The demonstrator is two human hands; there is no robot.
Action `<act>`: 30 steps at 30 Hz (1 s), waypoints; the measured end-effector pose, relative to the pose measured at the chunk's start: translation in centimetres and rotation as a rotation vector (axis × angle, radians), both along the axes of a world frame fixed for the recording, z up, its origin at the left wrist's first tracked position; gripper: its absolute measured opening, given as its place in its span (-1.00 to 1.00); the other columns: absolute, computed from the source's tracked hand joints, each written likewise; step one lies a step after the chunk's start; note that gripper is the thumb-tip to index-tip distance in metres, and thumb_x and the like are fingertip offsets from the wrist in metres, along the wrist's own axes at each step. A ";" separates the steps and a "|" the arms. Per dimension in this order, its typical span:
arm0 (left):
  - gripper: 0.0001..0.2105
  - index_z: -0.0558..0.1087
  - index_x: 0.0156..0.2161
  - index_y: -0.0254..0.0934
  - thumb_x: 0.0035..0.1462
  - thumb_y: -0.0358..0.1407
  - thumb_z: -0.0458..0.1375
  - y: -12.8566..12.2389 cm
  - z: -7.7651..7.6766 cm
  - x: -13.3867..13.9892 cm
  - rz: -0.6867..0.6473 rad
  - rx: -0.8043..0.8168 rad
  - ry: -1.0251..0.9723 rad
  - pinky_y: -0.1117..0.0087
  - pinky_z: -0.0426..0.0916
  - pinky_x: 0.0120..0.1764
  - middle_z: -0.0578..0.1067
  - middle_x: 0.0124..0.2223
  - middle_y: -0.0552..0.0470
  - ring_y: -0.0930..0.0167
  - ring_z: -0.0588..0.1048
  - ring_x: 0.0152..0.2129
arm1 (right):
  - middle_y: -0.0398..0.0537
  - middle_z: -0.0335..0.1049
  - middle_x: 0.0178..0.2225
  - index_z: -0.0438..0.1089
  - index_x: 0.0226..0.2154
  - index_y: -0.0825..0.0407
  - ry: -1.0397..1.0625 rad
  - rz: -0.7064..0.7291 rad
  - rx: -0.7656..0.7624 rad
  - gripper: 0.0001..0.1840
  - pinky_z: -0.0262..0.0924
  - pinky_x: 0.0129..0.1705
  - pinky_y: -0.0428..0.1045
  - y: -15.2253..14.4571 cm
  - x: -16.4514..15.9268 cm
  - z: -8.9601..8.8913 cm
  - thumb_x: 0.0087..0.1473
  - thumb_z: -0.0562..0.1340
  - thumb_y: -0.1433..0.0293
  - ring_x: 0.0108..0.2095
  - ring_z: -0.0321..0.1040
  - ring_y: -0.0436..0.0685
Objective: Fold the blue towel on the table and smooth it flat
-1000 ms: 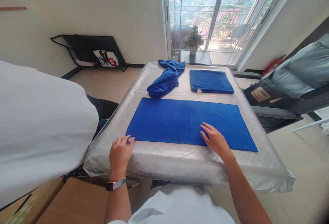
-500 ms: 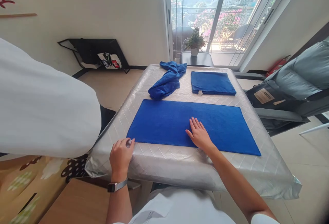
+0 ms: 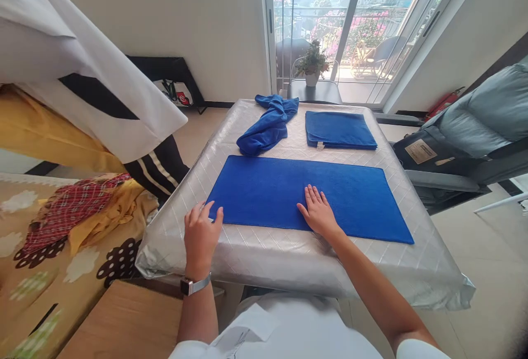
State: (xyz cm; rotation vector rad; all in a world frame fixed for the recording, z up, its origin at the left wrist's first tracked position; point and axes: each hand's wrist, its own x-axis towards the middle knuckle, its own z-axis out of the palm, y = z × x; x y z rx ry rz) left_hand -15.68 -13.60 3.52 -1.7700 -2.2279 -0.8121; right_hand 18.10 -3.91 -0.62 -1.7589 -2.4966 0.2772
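Observation:
A blue towel (image 3: 264,191) lies spread flat in a long rectangle on the silver quilted tablecloth (image 3: 264,252). My right hand (image 3: 317,210) rests palm down near the towel's middle, fingers stretched out. At the near left corner is my left hand (image 3: 203,232), its thumb and fingers apart, with a bit of white label showing between them. Whether its fingertips touch the cloth is hard to tell. Beyond the spread towel lie a crumpled blue towel (image 3: 268,128) and, to its right, a stack of folded blue towels (image 3: 340,130) with a white label at the front edge.
At left, another person in a white top (image 3: 124,89) stands beside the table. Below them, a patterned bed cover (image 3: 82,271) holds yellow and red plaid cloth (image 3: 78,205). A potted plant (image 3: 312,67) stands on a chair beyond the table; a grey recliner (image 3: 454,183) is at right.
My left hand has loosened from its pinch at the corner, moving slightly right and up. My right hand stays on the towel. The other person has shifted, uncovering the bed.

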 end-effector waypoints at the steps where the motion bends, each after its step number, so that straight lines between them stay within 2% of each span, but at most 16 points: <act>1: -0.54 0.52 0.10 -0.34 0.42 -0.05 -0.03 0.9 0.6 1.5 -0.078 0.016 -0.034 0.01 0.29 0.24 0.50 0.17 -0.29 0.09 0.43 0.16 | 0.14 -0.25 0.52 -0.11 0.50 0.20 0.000 0.000 -0.003 -0.16 -0.35 0.50 0.23 0.0 0.0 0.0 0.44 -0.22 -0.01 0.52 -0.32 0.24; 3: -0.54 0.50 0.15 -0.30 0.45 -0.05 -0.06 3.2 1.6 5.3 -0.314 -0.007 -0.077 0.10 0.31 0.25 0.51 0.18 -0.22 0.19 0.45 0.16 | 0.13 -0.25 0.52 -0.10 0.50 0.21 -0.002 -0.002 0.000 -0.17 -0.35 0.50 0.22 0.0 0.0 0.0 0.45 -0.21 0.00 0.52 -0.32 0.24; 5: -0.53 0.46 0.21 -0.28 0.47 -0.04 -0.08 5.7 1.8 9.6 -0.605 -0.104 -0.038 0.20 0.32 0.26 0.48 0.25 -0.18 0.26 0.42 0.21 | 0.14 -0.24 0.52 -0.09 0.49 0.23 -0.005 0.000 0.011 -0.19 -0.35 0.50 0.22 0.0 0.0 0.0 0.45 -0.20 0.04 0.52 -0.31 0.25; 8: -0.45 0.36 0.32 -0.35 0.48 -0.02 -0.11 9.0 0.3 15.4 -0.873 -0.163 0.118 0.16 0.16 0.37 0.36 0.37 -0.20 0.23 0.27 0.35 | 0.16 -0.21 0.51 -0.07 0.48 0.26 -0.011 0.009 0.036 -0.25 -0.33 0.50 0.24 -0.2 0.1 -0.2 0.44 -0.16 0.16 0.51 -0.28 0.26; 10: -0.39 0.25 0.39 -0.42 0.49 0.00 -0.16 10.4 -1.5 17.9 -0.920 -0.194 0.194 0.11 0.02 0.42 0.25 0.43 -0.23 0.22 0.14 0.42 | 0.13 -0.17 0.51 -0.05 0.49 0.21 -0.012 0.019 0.053 -0.29 -0.31 0.50 0.24 -0.3 0.2 -0.3 0.41 -0.11 0.25 0.51 -0.28 0.26; 13: -0.33 0.14 0.44 -0.46 0.49 0.02 -0.25 11.4 -3.9 19.1 -0.869 -0.252 0.206 0.12 -0.06 0.45 0.15 0.48 -0.23 0.24 0.06 0.45 | 0.08 -0.13 0.50 -0.08 0.50 0.13 -0.009 0.016 0.057 -0.29 -0.28 0.49 0.25 -0.4 0.3 -0.2 0.38 -0.08 0.30 0.51 -0.25 0.26; 16: -0.30 0.12 0.45 -0.47 0.48 0.05 -0.27 11.3 -5.0 18.1 -0.807 -0.283 0.189 0.12 -0.07 0.45 0.11 0.49 -0.25 0.22 0.04 0.45 | 0.11 -0.17 0.51 -0.08 0.50 0.18 -0.006 -0.005 0.037 -0.30 -0.30 0.50 0.23 -0.4 0.2 0.1 0.41 -0.14 0.27 0.51 -0.25 0.25; 22: -0.28 0.08 0.48 -0.38 0.46 0.09 -0.25 10.2 -5.0 13.1 -0.672 -0.354 0.180 0.06 -0.04 0.44 0.10 0.49 -0.25 0.20 0.05 0.45 | 0.14 -0.21 0.52 -0.07 0.49 0.19 -0.008 -0.067 0.013 -0.24 -0.33 0.50 0.23 -0.2 1.4 0.1 0.46 -0.21 0.10 0.51 -0.28 0.24; 25: -0.27 0.05 0.49 -0.39 0.45 0.09 -0.26 8.8 -5.0 8.7 -0.565 -0.396 0.192 0.03 -0.08 0.44 0.07 0.50 -0.24 0.18 0.01 0.46 | 0.15 -0.19 0.52 -0.06 0.49 0.23 -0.031 -0.153 0.027 -0.22 -0.32 0.49 0.25 -0.8 4.5 -0.4 0.45 -0.21 0.08 0.51 -0.28 0.26; 30: -0.30 0.06 0.49 -0.33 0.44 0.07 -0.24 5.8 -5.4 0.3 -0.326 -0.445 0.165 -0.10 -0.05 0.41 0.09 0.50 -0.24 0.12 0.01 0.46 | 0.26 -0.13 0.50 -0.06 0.48 0.30 -0.047 -0.349 0.069 -0.17 -0.27 0.48 0.31 -3.1 12.7 -1.6 0.41 -0.22 0.07 0.50 -0.21 0.31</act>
